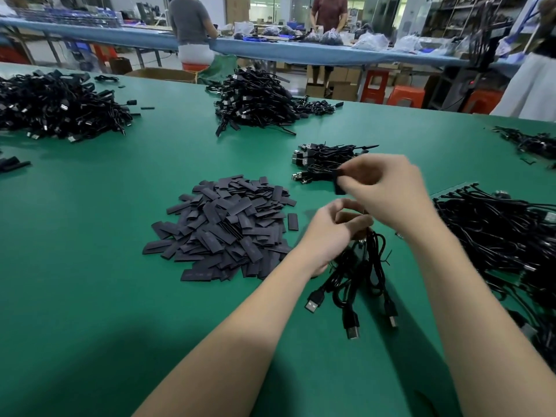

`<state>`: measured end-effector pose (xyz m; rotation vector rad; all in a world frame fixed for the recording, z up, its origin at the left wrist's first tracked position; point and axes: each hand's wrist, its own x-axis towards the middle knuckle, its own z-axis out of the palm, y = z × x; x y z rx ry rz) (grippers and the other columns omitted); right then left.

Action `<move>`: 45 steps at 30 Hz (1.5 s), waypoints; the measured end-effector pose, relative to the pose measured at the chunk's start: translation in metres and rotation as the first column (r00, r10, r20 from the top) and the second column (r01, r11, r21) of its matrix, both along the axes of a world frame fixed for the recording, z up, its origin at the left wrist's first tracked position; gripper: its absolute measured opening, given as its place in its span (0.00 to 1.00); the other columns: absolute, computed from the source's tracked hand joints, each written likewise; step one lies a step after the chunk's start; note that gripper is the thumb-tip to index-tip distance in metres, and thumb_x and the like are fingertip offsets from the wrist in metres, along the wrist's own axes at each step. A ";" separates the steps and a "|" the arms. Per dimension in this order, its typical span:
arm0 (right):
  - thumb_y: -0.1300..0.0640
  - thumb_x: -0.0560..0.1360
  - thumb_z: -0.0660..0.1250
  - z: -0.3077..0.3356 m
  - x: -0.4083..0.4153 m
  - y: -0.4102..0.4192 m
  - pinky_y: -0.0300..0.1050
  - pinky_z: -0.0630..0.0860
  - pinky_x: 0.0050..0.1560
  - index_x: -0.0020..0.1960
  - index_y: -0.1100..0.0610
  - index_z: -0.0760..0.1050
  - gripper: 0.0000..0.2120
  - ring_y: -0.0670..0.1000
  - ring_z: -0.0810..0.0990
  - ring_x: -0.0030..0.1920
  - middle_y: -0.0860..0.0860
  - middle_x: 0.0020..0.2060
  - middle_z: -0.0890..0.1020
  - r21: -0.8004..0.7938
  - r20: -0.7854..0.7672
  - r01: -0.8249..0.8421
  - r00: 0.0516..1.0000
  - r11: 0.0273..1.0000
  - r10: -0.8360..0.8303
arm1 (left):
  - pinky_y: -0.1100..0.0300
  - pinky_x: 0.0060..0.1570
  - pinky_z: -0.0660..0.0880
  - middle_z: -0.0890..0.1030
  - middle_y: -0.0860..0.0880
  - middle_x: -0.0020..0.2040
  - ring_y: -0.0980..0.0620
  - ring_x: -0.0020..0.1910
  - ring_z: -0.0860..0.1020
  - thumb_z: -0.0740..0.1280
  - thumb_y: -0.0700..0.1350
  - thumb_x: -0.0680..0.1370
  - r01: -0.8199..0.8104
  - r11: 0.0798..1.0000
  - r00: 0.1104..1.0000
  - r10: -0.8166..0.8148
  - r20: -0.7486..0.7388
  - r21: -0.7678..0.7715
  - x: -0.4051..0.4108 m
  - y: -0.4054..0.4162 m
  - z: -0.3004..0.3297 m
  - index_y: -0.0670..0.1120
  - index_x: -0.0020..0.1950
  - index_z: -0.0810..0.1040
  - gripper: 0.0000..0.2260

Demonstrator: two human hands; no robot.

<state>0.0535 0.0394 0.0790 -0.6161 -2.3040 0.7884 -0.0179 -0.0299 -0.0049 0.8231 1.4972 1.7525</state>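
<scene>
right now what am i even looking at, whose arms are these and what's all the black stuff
This is one picture from a camera worn on a person's head, looking down at their own bare hands; no machine. The left hand grips a bunch of black USB cables, plugs dangling. The right hand pinches one flat black sleeve. On the green table lie a pile of such sleeves and several cable heaps.

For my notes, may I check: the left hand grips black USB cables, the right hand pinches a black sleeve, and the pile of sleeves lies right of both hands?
Almost: in the head view the pile of sleeves lies left of both hands. The left hand grips the USB cables; the right hand pinches a black sleeve.
</scene>
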 end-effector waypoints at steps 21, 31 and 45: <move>0.63 0.75 0.73 -0.045 0.056 0.042 0.38 0.81 0.40 0.49 0.59 0.74 0.08 0.50 0.83 0.36 0.58 0.44 0.87 -0.800 -0.425 -0.277 0.888 0.532 -0.177 | 0.59 0.52 0.73 0.86 0.50 0.42 0.55 0.38 0.81 0.67 0.37 0.79 0.098 0.995 0.988 -0.100 0.115 0.021 -0.001 -0.006 0.006 0.45 0.51 0.81 0.05; 0.62 0.75 0.74 -0.045 0.051 0.036 0.39 0.81 0.47 0.43 0.56 0.86 0.03 0.50 0.85 0.41 0.57 0.41 0.87 -0.632 -0.488 -0.269 0.867 0.727 -0.104 | 0.69 0.37 0.75 0.83 0.48 0.38 0.57 0.32 0.78 0.66 0.33 0.79 0.140 0.990 0.984 -0.141 0.110 0.021 0.002 -0.008 0.009 0.33 0.58 0.79 0.09; 0.64 0.75 0.74 -0.040 0.059 0.037 0.40 0.82 0.46 0.44 0.57 0.85 0.04 0.52 0.85 0.40 0.60 0.41 0.87 -0.586 -0.467 -0.272 0.883 0.763 -0.043 | 0.68 0.40 0.75 0.82 0.49 0.38 0.56 0.33 0.77 0.65 0.34 0.79 0.160 0.987 0.983 -0.161 0.084 0.022 0.002 -0.010 0.009 0.39 0.52 0.82 0.06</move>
